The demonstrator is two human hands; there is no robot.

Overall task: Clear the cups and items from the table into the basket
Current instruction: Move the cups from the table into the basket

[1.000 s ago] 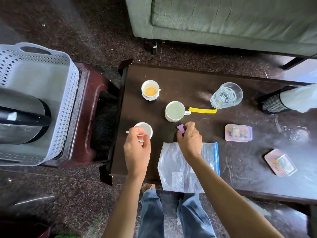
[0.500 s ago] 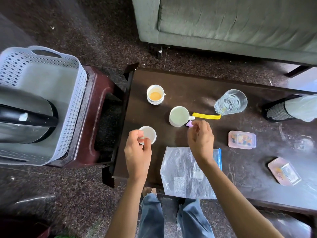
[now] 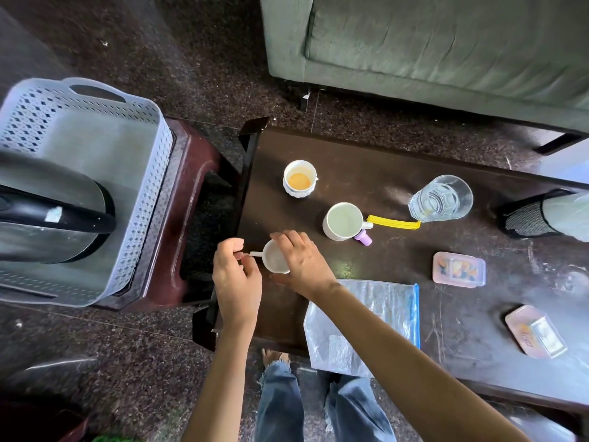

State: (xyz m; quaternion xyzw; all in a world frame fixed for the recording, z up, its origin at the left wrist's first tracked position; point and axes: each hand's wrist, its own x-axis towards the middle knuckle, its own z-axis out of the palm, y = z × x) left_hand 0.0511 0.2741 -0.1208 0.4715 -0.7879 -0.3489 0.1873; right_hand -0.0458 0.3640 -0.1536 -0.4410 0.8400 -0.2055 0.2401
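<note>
The small white cup [image 3: 274,260] sits near the desk's [image 3: 366,173] left edge, with both hands on it: the left hand [image 3: 236,275] has its grip pinched together on the thin handle sticking out at nine o'clock, and the right hand [image 3: 302,263] lies over the cup's three o'clock side, fingers [image 3: 287,239] curled against the rim, grip closed on the cup. Up at one o'clock from it stands a white mug [image 3: 342,221], empty by the look of it, with a little purple piece [image 3: 363,237] just beside its handle and a yellow strip [image 3: 393,223] running off at three o'clock toward a clear glass [image 3: 441,199]. Farther off at twelve o'clock is a ribbed white cup [image 3: 299,178] with orange liquid in the bottom. A clear zip bag [image 3: 382,307] lies at five o'clock, partly under the right forearm and hanging over the desk's near edge. Two pink lidded boxes [image 3: 459,269] [image 3: 535,331] rest well off at three and four o'clock. The pale basket [image 3: 95,138] stands at nine o'clock on a dark red stool [image 3: 191,218], a steel kettle [image 3: 47,212] inside it.
</note>
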